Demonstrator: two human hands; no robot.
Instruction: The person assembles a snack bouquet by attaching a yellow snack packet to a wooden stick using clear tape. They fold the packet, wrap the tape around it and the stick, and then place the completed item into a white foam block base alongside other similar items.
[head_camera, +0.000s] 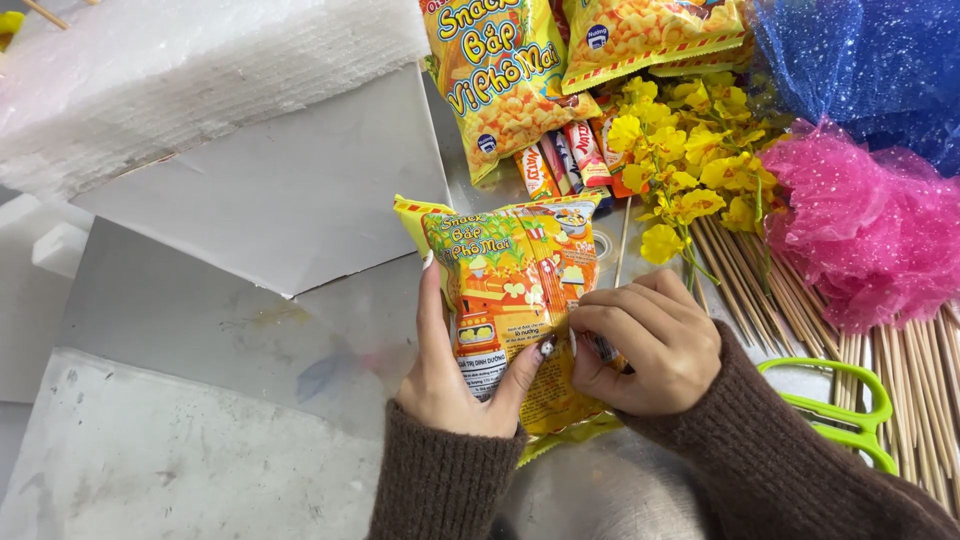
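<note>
My left hand (452, 372) grips a yellow and orange snack bag (512, 290) from its left side, back face up, thumb across the lower middle. My right hand (645, 342) presses its fingertips on the bag's right edge, and a thin wooden stick (623, 243) rises from under those fingers. Both wrists wear brown knitted sleeves.
More snack bags (497, 75) and small sachets (562, 160) lie behind. Yellow artificial flowers (690, 150), pink (865, 225) and blue mesh (870, 60), a bundle of wooden skewers (790, 300) and green scissors (850, 410) sit right. A white foam block (180, 70) and grey boards (280, 190) lie left.
</note>
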